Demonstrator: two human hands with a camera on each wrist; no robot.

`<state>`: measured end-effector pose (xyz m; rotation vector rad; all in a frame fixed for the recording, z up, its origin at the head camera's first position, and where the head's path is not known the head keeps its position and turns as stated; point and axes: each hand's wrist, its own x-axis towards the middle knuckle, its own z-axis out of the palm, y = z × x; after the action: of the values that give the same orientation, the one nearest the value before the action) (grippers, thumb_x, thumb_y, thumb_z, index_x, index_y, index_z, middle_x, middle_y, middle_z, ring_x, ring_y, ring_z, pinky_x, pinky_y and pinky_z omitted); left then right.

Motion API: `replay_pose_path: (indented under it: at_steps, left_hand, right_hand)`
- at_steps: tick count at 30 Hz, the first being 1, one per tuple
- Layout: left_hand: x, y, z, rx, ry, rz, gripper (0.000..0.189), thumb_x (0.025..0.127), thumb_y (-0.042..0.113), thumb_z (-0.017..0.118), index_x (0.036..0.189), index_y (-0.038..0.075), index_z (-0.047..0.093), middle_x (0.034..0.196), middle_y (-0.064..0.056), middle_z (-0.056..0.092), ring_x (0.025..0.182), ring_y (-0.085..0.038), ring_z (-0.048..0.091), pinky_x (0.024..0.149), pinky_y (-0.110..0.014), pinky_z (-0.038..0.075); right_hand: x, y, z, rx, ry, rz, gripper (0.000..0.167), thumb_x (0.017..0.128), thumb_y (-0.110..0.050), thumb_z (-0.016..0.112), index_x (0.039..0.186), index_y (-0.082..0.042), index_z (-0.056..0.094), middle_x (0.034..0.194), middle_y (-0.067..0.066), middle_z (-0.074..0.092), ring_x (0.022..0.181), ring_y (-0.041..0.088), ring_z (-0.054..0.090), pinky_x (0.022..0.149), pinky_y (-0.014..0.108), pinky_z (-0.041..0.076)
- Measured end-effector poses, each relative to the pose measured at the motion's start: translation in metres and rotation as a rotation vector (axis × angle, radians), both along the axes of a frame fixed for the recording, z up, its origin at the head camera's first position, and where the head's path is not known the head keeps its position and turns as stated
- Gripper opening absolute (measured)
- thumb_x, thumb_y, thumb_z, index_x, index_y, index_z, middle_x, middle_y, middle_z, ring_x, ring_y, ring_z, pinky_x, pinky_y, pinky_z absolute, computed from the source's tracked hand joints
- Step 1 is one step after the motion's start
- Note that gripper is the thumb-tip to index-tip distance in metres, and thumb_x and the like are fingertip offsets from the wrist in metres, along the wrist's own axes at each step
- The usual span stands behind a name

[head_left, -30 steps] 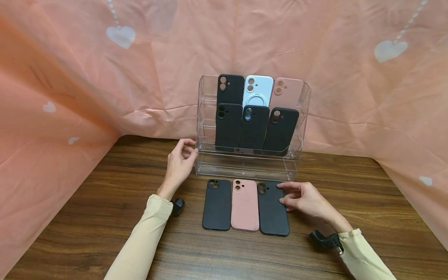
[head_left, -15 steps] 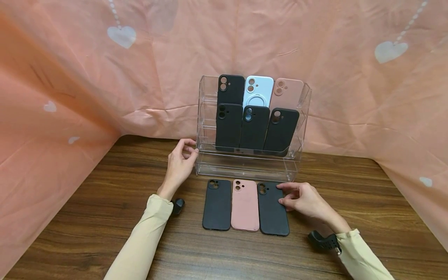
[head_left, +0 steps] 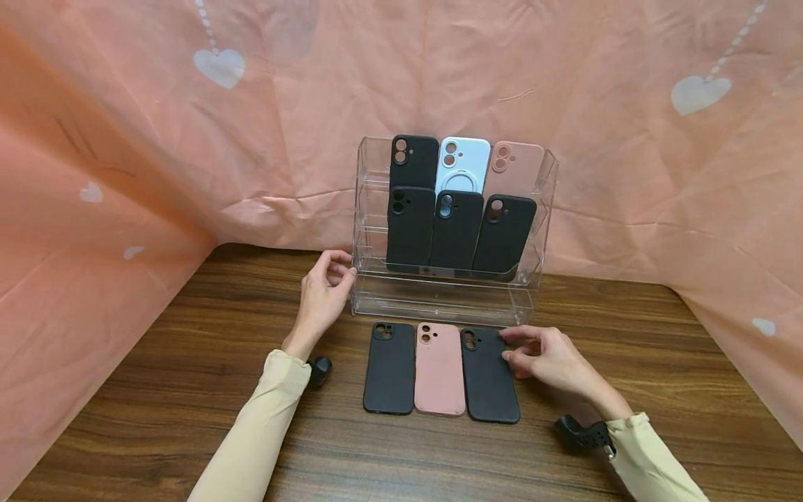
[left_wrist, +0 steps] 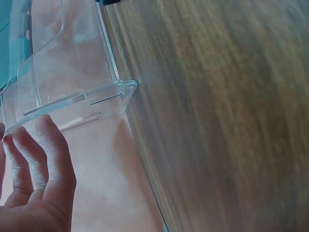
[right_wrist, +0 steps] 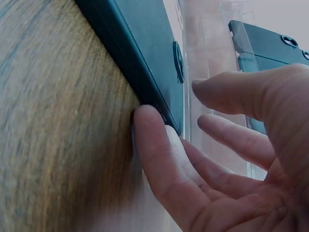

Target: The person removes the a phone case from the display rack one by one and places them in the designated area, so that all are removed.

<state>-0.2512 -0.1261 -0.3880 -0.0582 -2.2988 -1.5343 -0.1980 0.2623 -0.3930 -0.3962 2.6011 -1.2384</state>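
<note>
On the wooden table lie three phone cases side by side: a black one [head_left: 389, 369] at left, a pink one [head_left: 439, 369] in the middle, and another black case [head_left: 492, 376] at right. My right hand [head_left: 546, 355] is at that right case's upper right side. In the right wrist view, a fingertip [right_wrist: 147, 118] meets the case's long edge, while thumb and index finger stay apart above it. Behind the cases stands a clear tiered display stand [head_left: 439, 307]. With thumb and fingers, my left hand [head_left: 323, 293] holds its left side edge.
Six-slot-style rows on the stand bear black, white [head_left: 463, 164] and pink [head_left: 517, 167] cases in the upper row and black cases [head_left: 410, 230] in the lower one. A peach curtain [head_left: 282, 139] with white hearts surrounds the table [head_left: 207, 376].
The right black case has turned very slightly, and my right fingertips have shifted a little to the right along its edge. My left hand keeps its place at the stand.
</note>
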Motion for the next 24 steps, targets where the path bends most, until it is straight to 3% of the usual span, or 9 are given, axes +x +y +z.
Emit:
replay_pose_path:
  at_steps: [9, 15, 19, 24]
  left_hand:
    - [-0.001, 0.0, 0.0, 0.008, 0.011, 0.007, 0.018, 0.096, 0.016, 0.069, 0.113, 0.012, 0.065, 0.09, -0.011, 0.069, 0.072, -0.032, 0.073, 0.056, -0.025, 0.058]
    - [-0.003, -0.001, 0.0, 0.0, 0.018, 0.013, 0.017, 0.095, 0.016, 0.07, 0.111, 0.011, 0.067, 0.088, -0.011, 0.07, 0.071, -0.033, 0.073, 0.055, -0.024, 0.057]
    - [-0.003, -0.001, 0.0, -0.001, 0.012, 0.012, 0.018, 0.094, 0.015, 0.07, 0.111, 0.011, 0.067, 0.088, -0.011, 0.07, 0.074, -0.034, 0.073, 0.055, -0.024, 0.057]
    - [-0.005, -0.001, 0.0, -0.008, 0.011, 0.018, 0.018, 0.094, 0.015, 0.07, 0.111, 0.011, 0.067, 0.088, -0.011, 0.07, 0.073, -0.03, 0.073, 0.055, -0.025, 0.058]
  right_hand:
    - [0.0, 0.002, 0.006, -0.091, 0.103, -0.034, 0.034, 0.095, -0.012, 0.072, 0.127, 0.001, 0.066, 0.113, 0.022, 0.075, 0.085, 0.013, 0.075, 0.07, 0.029, 0.064]
    - [-0.003, 0.001, 0.015, -0.111, 0.209, -0.067, 0.031, 0.095, -0.013, 0.073, 0.123, -0.001, 0.069, 0.112, 0.022, 0.073, 0.084, 0.011, 0.074, 0.071, 0.029, 0.064]
    - [-0.008, -0.001, 0.023, -0.183, 0.259, -0.076, 0.032, 0.095, -0.009, 0.072, 0.123, 0.004, 0.067, 0.115, 0.025, 0.071, 0.084, 0.011, 0.075, 0.072, 0.033, 0.065]
    - [-0.016, -0.001, 0.031, -0.219, 0.336, -0.113, 0.034, 0.093, -0.008, 0.074, 0.123, 0.006, 0.066, 0.102, 0.003, 0.074, 0.079, 0.011, 0.075, 0.07, 0.032, 0.064]
